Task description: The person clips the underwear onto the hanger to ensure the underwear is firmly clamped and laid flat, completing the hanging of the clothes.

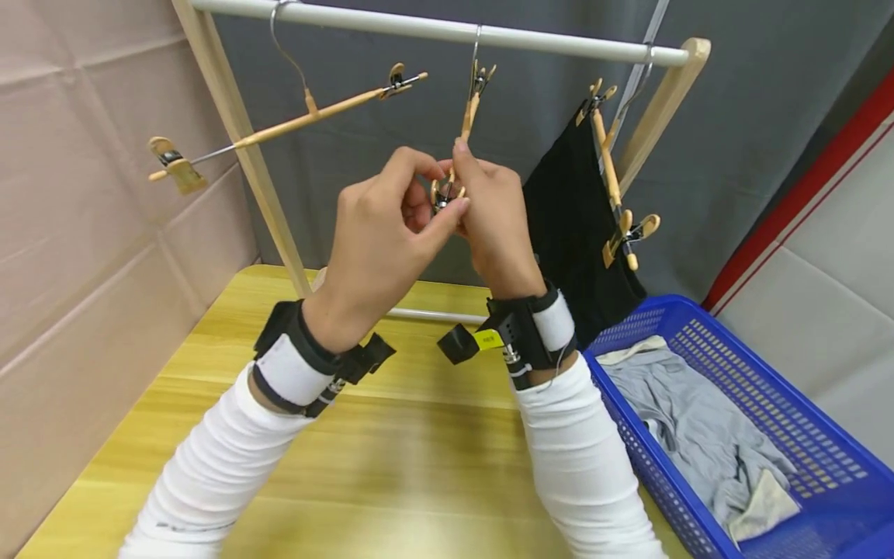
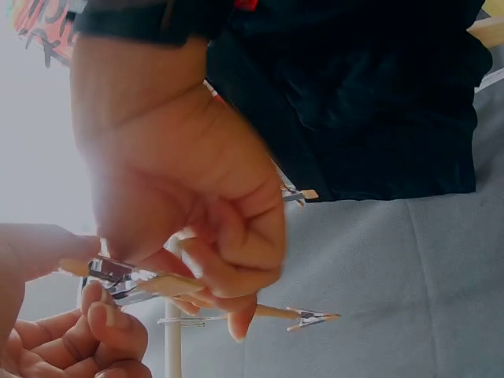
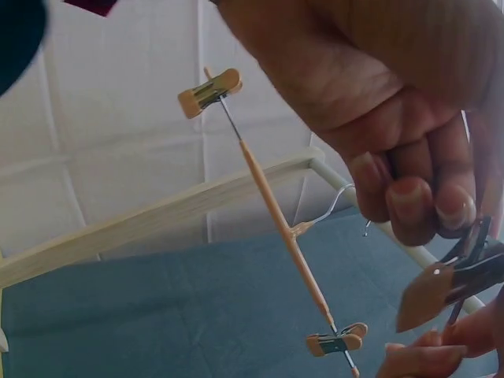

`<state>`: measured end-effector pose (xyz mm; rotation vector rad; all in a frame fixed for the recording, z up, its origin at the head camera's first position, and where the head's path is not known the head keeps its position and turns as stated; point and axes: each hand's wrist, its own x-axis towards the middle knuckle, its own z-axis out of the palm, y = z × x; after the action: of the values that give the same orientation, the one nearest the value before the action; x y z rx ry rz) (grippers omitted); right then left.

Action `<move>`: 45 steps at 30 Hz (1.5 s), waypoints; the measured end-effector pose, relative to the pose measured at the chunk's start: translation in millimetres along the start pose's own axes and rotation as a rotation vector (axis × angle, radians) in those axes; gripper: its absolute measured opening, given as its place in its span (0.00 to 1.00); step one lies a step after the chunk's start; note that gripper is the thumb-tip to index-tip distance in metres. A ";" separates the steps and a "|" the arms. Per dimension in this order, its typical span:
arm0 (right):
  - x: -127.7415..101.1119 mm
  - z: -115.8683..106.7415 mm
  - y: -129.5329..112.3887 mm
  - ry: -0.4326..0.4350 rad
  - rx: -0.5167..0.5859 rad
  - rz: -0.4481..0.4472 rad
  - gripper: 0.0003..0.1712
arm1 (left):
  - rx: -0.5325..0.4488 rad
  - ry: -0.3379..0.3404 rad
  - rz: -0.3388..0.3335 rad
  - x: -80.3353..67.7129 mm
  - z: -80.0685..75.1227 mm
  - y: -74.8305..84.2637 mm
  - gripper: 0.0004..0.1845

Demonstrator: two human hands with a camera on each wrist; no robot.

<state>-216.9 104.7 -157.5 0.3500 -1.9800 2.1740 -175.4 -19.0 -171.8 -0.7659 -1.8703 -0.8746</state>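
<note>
A wooden clip hanger [image 1: 469, 116] hangs end-on from the white rail [image 1: 433, 29]. Both hands are raised to its lower clip [image 1: 447, 196]. My left hand [image 1: 436, 198] pinches the clip between thumb and forefinger. From the other side my right hand [image 1: 466, 194] grips the same clip, thumb up along the wooden bar. The left wrist view shows the metal-and-wood clip [image 2: 118, 276] between the fingers of both hands. In the right wrist view the clip [image 3: 441, 287] sits below my curled fingers [image 3: 409, 189]. I cannot tell whether the clip is squeezed apart.
An empty clip hanger [image 1: 307, 116] hangs tilted at the left of the rail. At the right, a black garment [image 1: 580, 225] is clipped to a third hanger [image 1: 615, 178]. A blue basket [image 1: 824, 435] with grey clothes [image 1: 698, 427] sits on the yellow table [image 1: 419, 442].
</note>
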 end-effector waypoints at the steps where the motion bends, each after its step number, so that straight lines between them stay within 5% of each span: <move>1: 1.2 1.1 -1.4 0.001 0.005 0.004 0.21 | 0.004 0.002 0.001 0.2 0.4 0.5 0.14; 12: -4.8 -1.4 -12.1 0.022 -0.003 -0.094 0.16 | -0.018 0.044 0.056 -9.5 2.0 8.3 0.15; 17: -15.6 -3.7 -4.6 -0.006 -0.034 -0.085 0.15 | -0.028 0.078 0.098 -28.0 3.1 9.7 0.17; 26: -20.7 -4.7 20.3 -0.061 -0.011 0.030 0.18 | -0.084 0.122 0.005 -69.8 3.9 2.8 0.16; 35: -22.8 -4.2 67.0 -0.148 -0.152 0.123 0.18 | -0.106 0.032 -0.101 -115.2 5.9 -16.0 0.12; 40: -29.3 -3.7 85.3 -0.203 -0.257 0.135 0.17 | -0.119 -0.087 -0.089 -136.5 5.8 -26.2 0.14; 45: -37.4 0.8 100.9 -0.257 -0.309 0.143 0.16 | -0.073 -0.106 -0.084 -152.7 4.1 -30.7 0.19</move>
<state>-210.2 95.1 -264.5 0.4718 -2.5088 1.9354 -140.8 -55.6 -319.3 -0.7965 -1.9843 -0.9760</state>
